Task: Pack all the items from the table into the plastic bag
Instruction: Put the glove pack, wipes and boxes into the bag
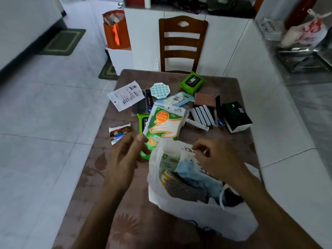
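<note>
Brown patterned table (125, 221), white tiled floor around. White plastic bag (197, 211) at near right, mouth open, packets inside. Right hand (215, 159) pinching bag rim. Left hand (125, 155) gripping green glove packet (165, 126) just beside bag. Beyond: wipes pack (192, 80), black box (236, 116), striped cloth (203, 115), receipt (125, 95). Wooden chair (182, 44) at far edge.

Dim, even indoor light with soft shadows; wide-angle bending at the edges, slight overall blur, bluish cast.
</note>
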`<state>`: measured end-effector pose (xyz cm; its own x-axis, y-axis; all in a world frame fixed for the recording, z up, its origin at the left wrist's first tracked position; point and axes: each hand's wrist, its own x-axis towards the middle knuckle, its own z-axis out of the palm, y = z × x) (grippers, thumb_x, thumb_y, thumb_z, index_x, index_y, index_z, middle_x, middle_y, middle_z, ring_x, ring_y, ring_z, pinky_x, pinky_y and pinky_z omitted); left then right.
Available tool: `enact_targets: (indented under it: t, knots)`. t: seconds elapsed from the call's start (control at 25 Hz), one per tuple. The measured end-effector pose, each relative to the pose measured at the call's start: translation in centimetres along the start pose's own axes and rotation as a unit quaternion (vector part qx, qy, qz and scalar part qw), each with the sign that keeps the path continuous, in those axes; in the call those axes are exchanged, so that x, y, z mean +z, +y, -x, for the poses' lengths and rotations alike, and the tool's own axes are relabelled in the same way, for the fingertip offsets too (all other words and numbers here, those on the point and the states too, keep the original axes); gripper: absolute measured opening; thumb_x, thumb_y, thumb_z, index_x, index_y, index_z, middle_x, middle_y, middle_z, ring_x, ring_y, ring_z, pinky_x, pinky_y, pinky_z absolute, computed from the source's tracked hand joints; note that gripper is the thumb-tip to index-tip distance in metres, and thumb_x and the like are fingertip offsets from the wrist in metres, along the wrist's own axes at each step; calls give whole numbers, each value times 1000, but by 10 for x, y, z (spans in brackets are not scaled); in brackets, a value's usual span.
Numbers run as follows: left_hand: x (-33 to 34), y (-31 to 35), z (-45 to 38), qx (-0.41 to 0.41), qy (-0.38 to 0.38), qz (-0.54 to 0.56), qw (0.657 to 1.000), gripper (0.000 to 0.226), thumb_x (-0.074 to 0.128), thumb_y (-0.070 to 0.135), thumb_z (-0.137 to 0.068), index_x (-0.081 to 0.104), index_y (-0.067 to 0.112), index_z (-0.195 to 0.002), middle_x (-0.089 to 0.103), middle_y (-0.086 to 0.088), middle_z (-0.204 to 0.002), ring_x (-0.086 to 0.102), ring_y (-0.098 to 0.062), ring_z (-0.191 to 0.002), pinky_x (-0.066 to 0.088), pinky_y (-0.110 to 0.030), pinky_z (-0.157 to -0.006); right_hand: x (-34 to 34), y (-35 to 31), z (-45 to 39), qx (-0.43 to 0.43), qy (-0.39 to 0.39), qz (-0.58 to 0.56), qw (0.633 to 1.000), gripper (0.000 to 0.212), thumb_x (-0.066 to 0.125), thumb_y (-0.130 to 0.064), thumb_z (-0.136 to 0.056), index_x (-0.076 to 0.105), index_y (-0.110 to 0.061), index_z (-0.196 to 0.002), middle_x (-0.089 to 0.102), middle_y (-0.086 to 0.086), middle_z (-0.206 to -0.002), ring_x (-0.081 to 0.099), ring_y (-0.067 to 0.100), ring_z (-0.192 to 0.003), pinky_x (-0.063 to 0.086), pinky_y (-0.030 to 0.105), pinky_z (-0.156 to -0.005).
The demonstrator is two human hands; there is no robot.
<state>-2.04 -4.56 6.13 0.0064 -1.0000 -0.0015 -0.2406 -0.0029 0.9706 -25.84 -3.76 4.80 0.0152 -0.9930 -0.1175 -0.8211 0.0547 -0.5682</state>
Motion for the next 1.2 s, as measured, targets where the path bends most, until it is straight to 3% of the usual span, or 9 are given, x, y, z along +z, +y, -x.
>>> enact_targets:
  t: [0.12,0.2,0.28,0.44,0.6,0.76,0.88,1.0,1.2]
  knots:
    - [13,-52,-58,-141,85,-5,986,31,58,42,-87,66,12,-89,70,-6,-79,65,-21,-70,50,-32,-59,-10,-3,-55,9,49,-96,994,12,61,-17,-84,72,-20,-83,70,-9,-74,64,10,-68,54,33,-64]
    - [33,-106,-109,-162,14,-187,969,34,67,42,-77,65,17,-100,72,-5,-96,69,-28,-89,55,-38,-77,4,12,-108,58,-20,-91,994,12,61,-22,-85,72,-19,-88,72,-2,-86,66,16,-80,55,37,-73]
    - [56,-152,-147,-154,-76,-339,925,63,72,47,-74,54,16,-127,65,-9,-123,62,-32,-111,52,-41,-89,28,32,-150,84,-92,-52,991,13,63,-27,-83,71,-20,-90,72,1,-95,66,18,-88,54,38,-79]
    - [89,-199,-171,-155,-104,-379,906,102,82,45,-68,27,14,-149,44,-17,-145,47,-38,-129,46,-51,-101,57,60,-170,102,-143,-64,982,18,66,-30,-80,71,-19,-93,72,-1,-98,65,16,-89,55,39,-81]
    - [94,-216,-158,-177,-48,-268,946,55,80,23,-74,56,13,-123,70,-11,-112,67,-31,-96,57,-44,-79,69,75,-175,161,-163,-71,971,32,70,-33,-78,66,-12,-103,69,2,-100,64,21,-89,55,38,-79]
    - [73,-193,-153,-137,-31,-203,969,13,70,20,-86,65,15,-98,70,-10,-93,67,-29,-83,58,-47,-73,66,77,-176,219,-130,-185,949,51,75,-20,-78,53,-13,-124,60,-1,-110,55,14,-92,47,28,-71]
    - [54,-141,-145,-84,-54,-51,994,12,64,9,-91,61,9,-102,70,-13,-97,67,-25,-87,56,-42,-73,59,68,-170,187,-105,-274,937,84,84,-23,-73,37,-18,-143,50,1,-135,51,18,-116,47,34,-90]
    - [41,-65,-138,-35,-112,152,981,18,58,0,-91,58,1,-110,74,-3,-99,71,-21,-94,59,-34,-77,45,41,-159,169,-58,-478,860,97,93,-26,-58,41,-30,-139,54,6,-136,53,28,-125,44,54,-103]
    - [43,21,-112,36,-239,138,961,21,61,1,-90,60,5,-111,71,-10,-109,68,-26,-104,57,-41,-89,-10,4,-109,120,-115,-703,692,69,76,-19,-79,47,-6,-140,48,25,-142,50,43,-127,36,64,-105]
